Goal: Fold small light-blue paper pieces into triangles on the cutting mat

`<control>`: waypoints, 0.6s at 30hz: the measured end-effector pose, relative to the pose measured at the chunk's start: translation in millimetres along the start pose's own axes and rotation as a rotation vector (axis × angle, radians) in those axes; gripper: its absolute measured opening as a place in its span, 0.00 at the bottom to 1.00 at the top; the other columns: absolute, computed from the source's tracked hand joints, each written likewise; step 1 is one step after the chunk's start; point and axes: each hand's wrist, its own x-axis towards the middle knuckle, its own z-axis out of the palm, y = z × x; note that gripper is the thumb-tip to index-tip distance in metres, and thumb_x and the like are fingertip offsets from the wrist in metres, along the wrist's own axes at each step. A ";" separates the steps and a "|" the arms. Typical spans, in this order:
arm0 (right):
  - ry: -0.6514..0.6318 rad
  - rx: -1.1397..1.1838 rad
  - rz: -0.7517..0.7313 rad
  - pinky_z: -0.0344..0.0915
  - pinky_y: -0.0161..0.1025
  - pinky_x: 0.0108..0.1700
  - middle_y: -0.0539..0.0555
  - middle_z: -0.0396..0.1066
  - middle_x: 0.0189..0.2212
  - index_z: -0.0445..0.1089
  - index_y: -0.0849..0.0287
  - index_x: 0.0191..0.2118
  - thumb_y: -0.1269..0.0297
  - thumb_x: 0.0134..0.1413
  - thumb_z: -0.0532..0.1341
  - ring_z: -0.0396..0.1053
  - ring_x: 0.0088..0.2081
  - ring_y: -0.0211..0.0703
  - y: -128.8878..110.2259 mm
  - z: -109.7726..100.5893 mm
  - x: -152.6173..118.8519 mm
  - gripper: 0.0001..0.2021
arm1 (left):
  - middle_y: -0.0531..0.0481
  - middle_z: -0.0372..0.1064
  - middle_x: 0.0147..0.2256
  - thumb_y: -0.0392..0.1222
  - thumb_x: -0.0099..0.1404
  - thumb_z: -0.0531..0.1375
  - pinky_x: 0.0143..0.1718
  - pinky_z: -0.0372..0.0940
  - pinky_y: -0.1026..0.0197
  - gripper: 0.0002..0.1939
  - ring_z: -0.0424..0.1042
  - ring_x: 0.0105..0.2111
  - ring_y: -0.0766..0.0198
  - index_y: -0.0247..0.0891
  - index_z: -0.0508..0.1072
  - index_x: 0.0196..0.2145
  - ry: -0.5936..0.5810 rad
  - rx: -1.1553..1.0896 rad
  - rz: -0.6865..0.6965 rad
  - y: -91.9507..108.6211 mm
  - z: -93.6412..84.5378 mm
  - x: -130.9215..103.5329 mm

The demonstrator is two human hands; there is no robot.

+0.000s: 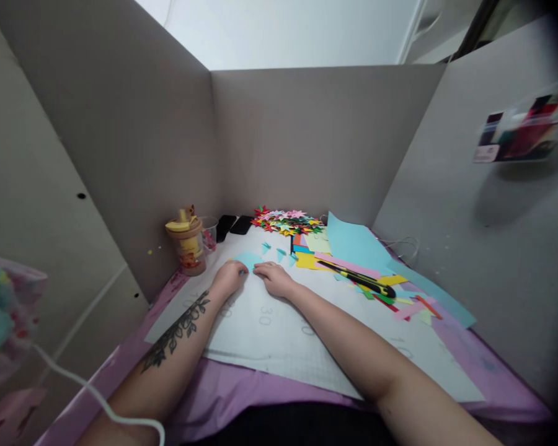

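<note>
My left hand point(230, 277) has its fingers curled together, with a sliver of light blue paper showing at the fingertips. Close beside it, my right hand point(275, 279) is closed in a pinch, and a bit of the same blue paper peeks out at its tips. Most of what the fingers hold is hidden. Flat pieces of light blue paper point(247, 258) lie just beyond both hands. Small folded blue paper pieces stand past the right hand: one point(266, 248) to the left, another point(281, 254) in the middle, a third point(293, 258) to the right.
A heap of colourful folded paper stars point(287, 221) lies at the back. On the right are a yellow-black utility knife point(358, 279), paper scraps point(418, 308) and large blue sheets point(358, 241). A lidded tumbler point(189, 248) and phone-like black slabs point(240, 225) stand left. White numbered paper point(279, 341) covers the table.
</note>
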 end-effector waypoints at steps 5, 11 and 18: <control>-0.009 -0.014 0.007 0.55 0.47 0.55 0.48 0.63 0.54 0.66 0.49 0.52 0.74 0.52 0.51 0.58 0.53 0.45 2.0 1.6 4.1 0.23 | 0.47 0.74 0.35 0.26 0.52 0.52 0.45 0.62 0.60 0.17 0.70 0.39 0.59 0.38 0.77 0.32 0.005 -0.024 -0.019 2.2 -1.3 0.4; 0.030 0.103 0.048 0.55 0.47 0.55 0.49 0.68 0.50 0.71 0.50 0.46 0.76 0.49 0.51 0.60 0.52 0.46 4.1 -0.2 11.4 0.22 | 0.46 0.71 0.39 0.28 0.53 0.53 0.48 0.61 0.58 0.13 0.68 0.42 0.58 0.38 0.75 0.29 0.107 -0.108 -0.051 7.5 -4.5 -2.2; 0.317 1.086 0.302 0.64 0.44 0.46 0.57 0.74 0.37 0.76 0.61 0.37 0.68 0.43 0.59 0.70 0.41 0.47 -0.1 -28.7 -20.6 0.13 | 0.42 0.63 0.47 0.40 0.60 0.54 0.47 0.62 0.57 0.13 0.65 0.47 0.60 0.37 0.64 0.43 0.396 -0.524 -0.126 31.7 -9.1 -6.8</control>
